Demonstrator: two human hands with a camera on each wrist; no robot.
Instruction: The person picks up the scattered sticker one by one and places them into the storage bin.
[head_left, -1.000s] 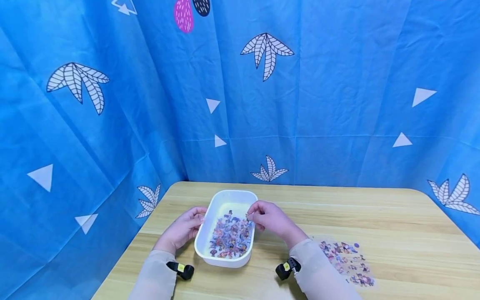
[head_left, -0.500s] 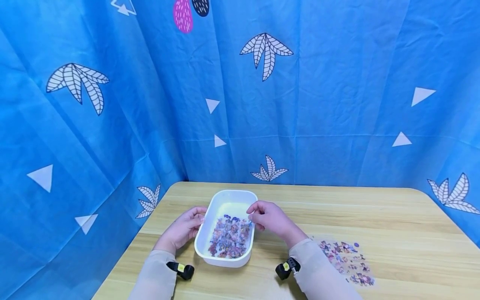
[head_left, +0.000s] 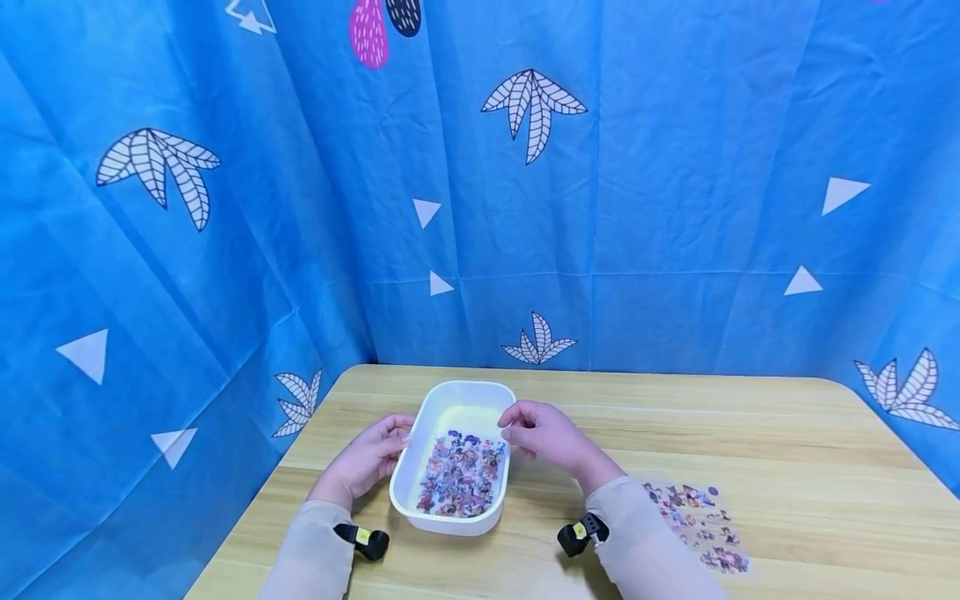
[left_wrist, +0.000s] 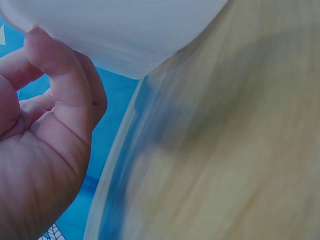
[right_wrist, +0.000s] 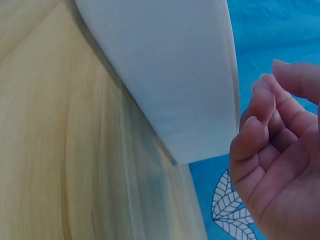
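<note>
Now the printed stickers (head_left: 461, 479) have settled lower inside the white tub (head_left: 448, 524), seemingly better gathered, as my left hand (head_left: 366, 460) grips it and my right hand (head_left: 546, 440) curls opposite, its hold unclear.

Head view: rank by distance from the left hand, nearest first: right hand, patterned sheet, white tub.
1. White tub, right at the left hand's fingers.
2. Right hand, opposite, at its right side.
3. Patterned sheet, farthest right, on the table.

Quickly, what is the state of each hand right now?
Left hand: holding the white tub.
Right hand: loosely curled; whether it holds anything cannot be told.
</note>
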